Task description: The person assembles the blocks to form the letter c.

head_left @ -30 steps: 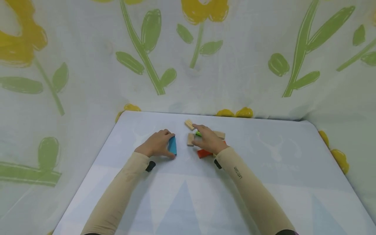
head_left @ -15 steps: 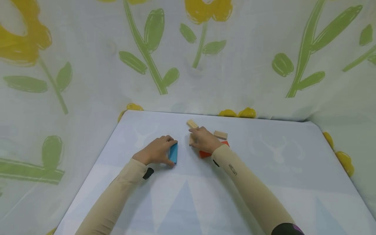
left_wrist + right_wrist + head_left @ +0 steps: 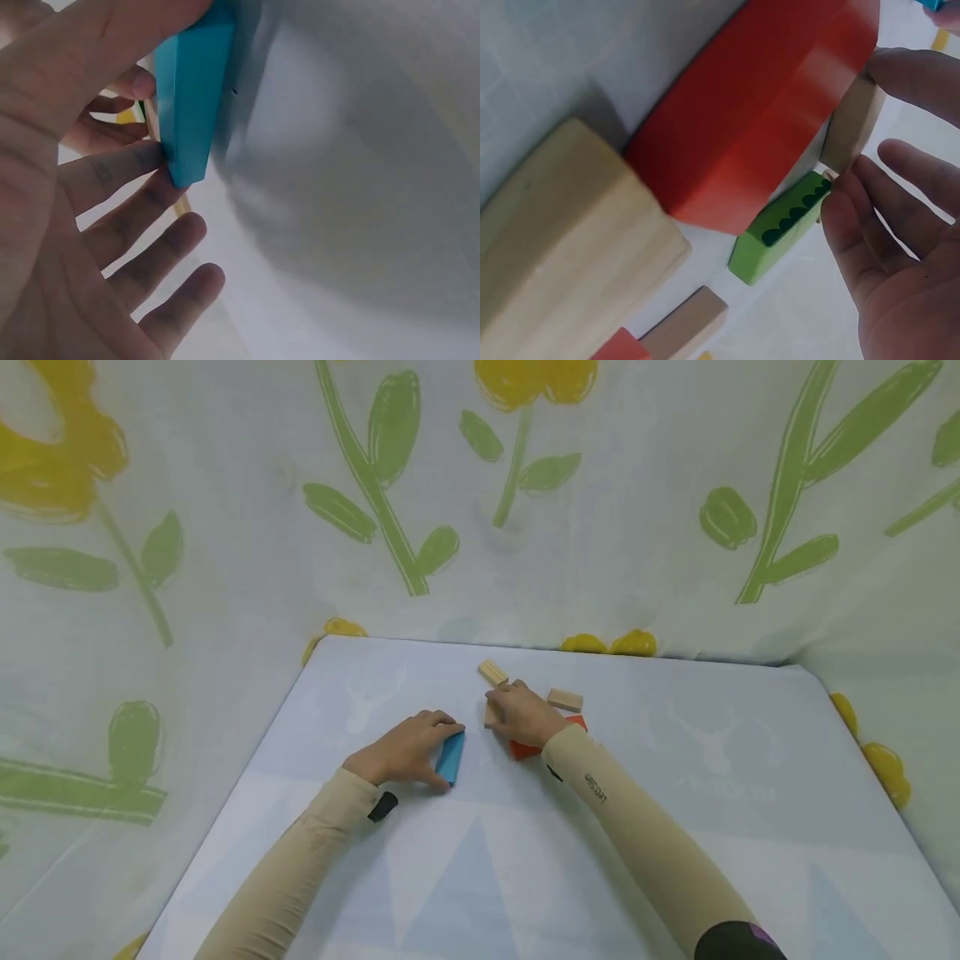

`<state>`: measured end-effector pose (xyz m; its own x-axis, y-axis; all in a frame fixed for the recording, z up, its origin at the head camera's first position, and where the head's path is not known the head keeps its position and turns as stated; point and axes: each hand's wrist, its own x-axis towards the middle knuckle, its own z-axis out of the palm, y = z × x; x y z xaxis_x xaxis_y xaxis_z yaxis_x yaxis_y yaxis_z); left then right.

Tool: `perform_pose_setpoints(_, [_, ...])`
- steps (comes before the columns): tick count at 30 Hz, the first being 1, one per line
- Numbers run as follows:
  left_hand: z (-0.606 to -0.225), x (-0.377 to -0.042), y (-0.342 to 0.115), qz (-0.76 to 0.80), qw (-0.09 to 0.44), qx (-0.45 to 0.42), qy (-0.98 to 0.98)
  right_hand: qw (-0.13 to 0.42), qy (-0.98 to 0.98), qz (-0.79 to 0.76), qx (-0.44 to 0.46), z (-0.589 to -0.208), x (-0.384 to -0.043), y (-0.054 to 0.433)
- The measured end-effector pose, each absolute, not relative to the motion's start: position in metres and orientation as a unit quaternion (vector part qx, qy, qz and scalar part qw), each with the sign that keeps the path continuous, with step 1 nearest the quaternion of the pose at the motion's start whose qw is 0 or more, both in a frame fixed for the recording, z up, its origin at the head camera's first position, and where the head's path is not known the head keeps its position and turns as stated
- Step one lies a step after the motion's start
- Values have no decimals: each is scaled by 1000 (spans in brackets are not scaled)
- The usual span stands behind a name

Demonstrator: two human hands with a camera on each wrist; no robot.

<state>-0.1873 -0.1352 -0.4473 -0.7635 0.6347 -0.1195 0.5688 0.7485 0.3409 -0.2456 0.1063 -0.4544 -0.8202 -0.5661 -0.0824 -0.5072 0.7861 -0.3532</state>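
Well, both hands are busy down at the bench (image 3: pixel 750 860). The left hand (image 3: pixel 405 750) has a blue block (image 3: pixel 451 758) clamped lengthwise: thumb at the end nearer the person, fingertips at the far end, the ring and little fingers stretched out free. That block sits left of the other pieces, well apart from them, its long side slanting a little.

Across from it, the right hand (image 3: pixel 528 717) pinches a small wooden block (image 3: pixel 853 127) — thumb on one end, fingers bent against the other. From the right wrist I can see a big red block (image 3: pixel 765 105) just beside that piece, and a green block (image 3: pixel 780 225) with a dark scalloped strip near the fingertips. A pale wooden block (image 3: pixel 570 232) lies next to the red one, closer to the wrist.

Beyond the right hand, towards the bench's back edge, there's a ribbed wooden block (image 3: pixel 492 672), and a plain wooden block (image 3: pixel 565 700) off to the right — another bit of red (image 3: pixel 577 722) shows just in front of it. Beige sleeves (image 3: pixel 630 814) cover both forearms.
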Motion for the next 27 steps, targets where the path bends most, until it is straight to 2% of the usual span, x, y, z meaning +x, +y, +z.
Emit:
perform_pose_setpoints(10, [-455,-186,-135,134,92,320,933,102,943,-145,-281,-454,-242,103])
perform_pose_setpoints(19, [-444,-178,-144,137,36,333,932,108,945,-106,-289,-449,-243,101])
perform_pose_setpoints(27, [-446,-176,-145,116,41,357,926,115,946,-120,-278,-448,-240,99])
